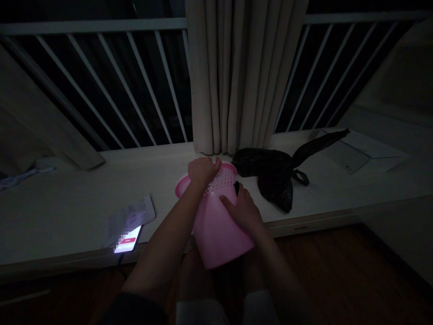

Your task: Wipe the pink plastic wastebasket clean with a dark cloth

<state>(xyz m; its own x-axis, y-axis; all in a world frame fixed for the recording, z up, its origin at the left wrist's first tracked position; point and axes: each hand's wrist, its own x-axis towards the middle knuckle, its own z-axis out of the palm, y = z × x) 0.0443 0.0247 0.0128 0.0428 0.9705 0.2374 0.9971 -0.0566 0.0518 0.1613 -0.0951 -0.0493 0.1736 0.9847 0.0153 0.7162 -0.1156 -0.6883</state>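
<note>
The bin point(218, 237) looks like smooth, faintly glossy plastic, the bag point(274, 178) like thin, crinkled, shiny plastic; the curtain point(245, 76) is matt cloth, the floor point(321, 266) apparently wood.

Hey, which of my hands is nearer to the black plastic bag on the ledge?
Your right hand. It is on the side of the pink bin, just left of the black plastic bag. Your left hand is at the bin's rim, farther left of the bag.
</note>
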